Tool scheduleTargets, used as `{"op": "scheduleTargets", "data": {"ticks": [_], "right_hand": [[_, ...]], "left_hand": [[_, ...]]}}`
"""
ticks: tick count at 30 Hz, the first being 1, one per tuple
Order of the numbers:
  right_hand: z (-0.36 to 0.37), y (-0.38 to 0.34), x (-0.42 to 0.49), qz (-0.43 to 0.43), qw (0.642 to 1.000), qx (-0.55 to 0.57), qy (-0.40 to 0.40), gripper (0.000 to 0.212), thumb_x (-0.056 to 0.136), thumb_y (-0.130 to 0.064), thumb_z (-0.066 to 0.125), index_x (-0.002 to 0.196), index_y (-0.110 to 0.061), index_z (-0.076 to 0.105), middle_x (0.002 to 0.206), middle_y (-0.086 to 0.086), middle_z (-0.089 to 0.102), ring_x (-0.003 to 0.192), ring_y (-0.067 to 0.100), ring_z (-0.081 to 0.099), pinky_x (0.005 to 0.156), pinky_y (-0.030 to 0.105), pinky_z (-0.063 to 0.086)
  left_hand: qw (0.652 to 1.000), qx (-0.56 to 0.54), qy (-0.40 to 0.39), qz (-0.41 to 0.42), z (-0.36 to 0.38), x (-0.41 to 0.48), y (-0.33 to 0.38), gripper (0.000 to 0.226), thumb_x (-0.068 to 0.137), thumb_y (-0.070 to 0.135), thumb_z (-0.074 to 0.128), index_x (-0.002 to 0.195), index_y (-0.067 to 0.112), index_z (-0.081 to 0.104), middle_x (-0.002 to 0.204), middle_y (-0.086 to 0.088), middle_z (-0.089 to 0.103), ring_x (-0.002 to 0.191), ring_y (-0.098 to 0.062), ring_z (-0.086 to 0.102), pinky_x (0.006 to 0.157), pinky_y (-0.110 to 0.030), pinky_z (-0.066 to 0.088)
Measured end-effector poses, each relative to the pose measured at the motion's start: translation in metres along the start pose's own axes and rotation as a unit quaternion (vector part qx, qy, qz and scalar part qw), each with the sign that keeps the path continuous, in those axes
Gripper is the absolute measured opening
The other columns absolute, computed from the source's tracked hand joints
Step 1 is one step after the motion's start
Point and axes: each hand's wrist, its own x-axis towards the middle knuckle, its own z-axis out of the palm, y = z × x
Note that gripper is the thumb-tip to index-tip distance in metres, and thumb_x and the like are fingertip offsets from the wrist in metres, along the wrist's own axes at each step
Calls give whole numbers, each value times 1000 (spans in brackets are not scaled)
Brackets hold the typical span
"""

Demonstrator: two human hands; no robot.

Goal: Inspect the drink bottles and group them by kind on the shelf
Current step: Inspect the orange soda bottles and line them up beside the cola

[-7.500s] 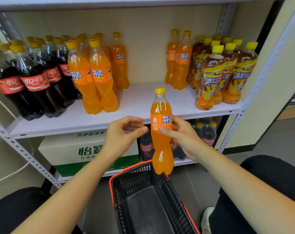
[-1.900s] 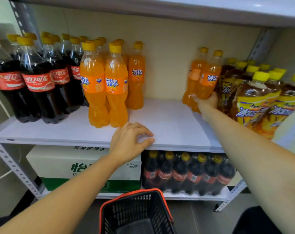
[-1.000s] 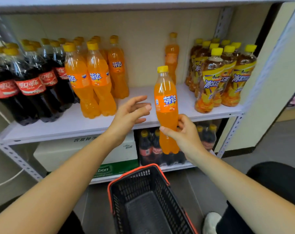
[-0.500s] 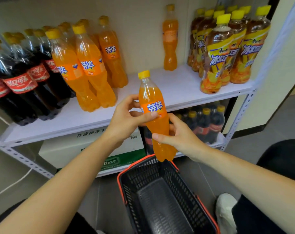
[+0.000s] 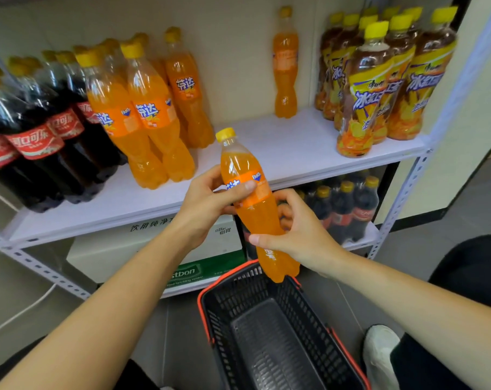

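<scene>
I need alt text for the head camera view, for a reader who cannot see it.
The left hand grips an orange soda bottle at its label and the right hand holds it lower, above a black basket. Behind, a white shelf carries cola bottles, orange sodas, one lone orange bottle and iced tea bottles.

Light: bright, even, diffuse. The source is out of view; highlights on bottle shoulders put it overhead. Shadows are soft, with faint ones on the white shelf board [image 5: 280, 142] above the hands.

Left hand [image 5: 207, 198] and right hand [image 5: 297, 235] are sharp, as is the Fanta bottle [image 5: 255, 209] in them, which has a small specular streak near its neck.

Cola bottles [image 5: 36, 142] far left of the hands are smeared, labels soft. Iced tea bottles [image 5: 373, 88] up-right of the hands are slightly blurred.

The lower shelf behind the hands is dim. The basket [image 5: 266, 333] below the hands is dark, its mesh still resolved.

Wide-angle distortion: the shelf upright [image 5: 401, 198] right of the hands leans and bows.
</scene>
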Motion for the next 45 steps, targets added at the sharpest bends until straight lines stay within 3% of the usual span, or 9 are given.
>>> {"op": "scheduleTargets", "data": {"ticks": [5,9,14,22,27,29,32,40,45], "right_hand": [[-7,-10,4,63,988,72,-119,45,91,-16,75,132,-25,58,121,1,73,111,18,71,96,42,58],[-10,-13,2,39,995,62,-70,48,87,-15,80,130,-21,60,118,1,74,107,15,72,96,43,58],[-10,-7,0,-8,1000,-21,0,60,76,-26,91,125,-29,55,115,-6,72,104,6,70,90,31,58],[-13,-15,5,46,990,71,-110,56,81,-33,77,133,-27,58,122,-1,72,112,15,70,99,41,56],[-13,-9,4,16,996,77,-34,57,79,-19,87,128,-25,59,112,-4,76,103,13,73,83,29,59],[-14,-7,5,4,1000,30,7,63,75,-21,91,127,-29,56,109,-12,76,100,5,72,79,19,57],[-12,-6,4,-7,999,-22,36,69,70,-32,94,125,-34,52,111,-12,73,100,1,70,83,24,59],[-14,-13,6,23,997,29,-61,58,84,-29,82,134,-39,53,125,-11,68,112,10,68,95,38,56],[-18,-13,8,-1,999,26,-27,55,80,-17,87,121,-39,58,115,-7,74,102,10,72,85,29,59]], "left_hand": [[998,-51,-32,19,-5,-2,-1,46,77,33,80,120,21,67,114,-6,74,107,-25,71,82,-39,59],[996,-79,-45,20,-3,-2,2,34,81,30,75,114,25,71,111,-2,74,107,-20,71,83,-33,58],[999,-15,12,31,6,-3,5,47,71,40,84,113,27,68,106,3,75,100,-17,73,76,-31,60],[996,-72,-34,48,2,-5,6,54,77,27,79,126,14,62,112,-5,73,107,-25,70,82,-36,58],[994,-94,-36,41,4,-3,8,59,78,26,79,132,17,59,119,-5,71,112,-25,69,88,-37,57],[998,-49,-1,47,9,-3,9,61,72,34,83,128,22,62,117,-2,73,107,-20,72,84,-33,59],[998,-22,38,53,12,-4,7,52,73,33,87,119,22,66,111,-2,75,97,-18,75,75,-30,60],[994,-86,-18,60,3,-4,7,48,86,13,69,133,11,58,117,-6,73,108,-24,71,83,-33,58],[996,-74,-22,48,2,-2,10,42,87,18,67,128,17,61,112,1,74,106,-18,70,84,-31,58]]}}
